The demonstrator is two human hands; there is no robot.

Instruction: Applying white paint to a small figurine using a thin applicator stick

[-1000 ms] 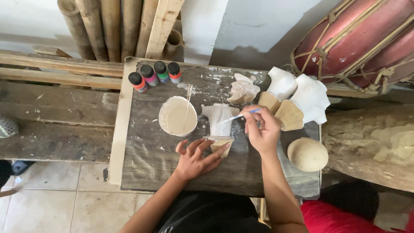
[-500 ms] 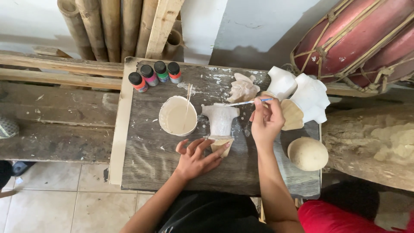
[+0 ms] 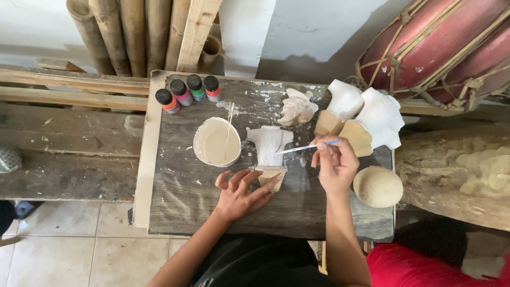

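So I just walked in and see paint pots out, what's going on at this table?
A person is painting a small carved torso figure white on a dark wooden board. The right hand holds a thin brush with its tip at the figure, while the left hand steadies the unpainted base. A bowl of white paint sits beside it, and two white-coated figures stand at the right.

Four paint bottles [image 3: 188, 92], three white busts [image 3: 270, 144], one paint bowl [image 3: 216, 142], one brush [image 3: 308, 146]
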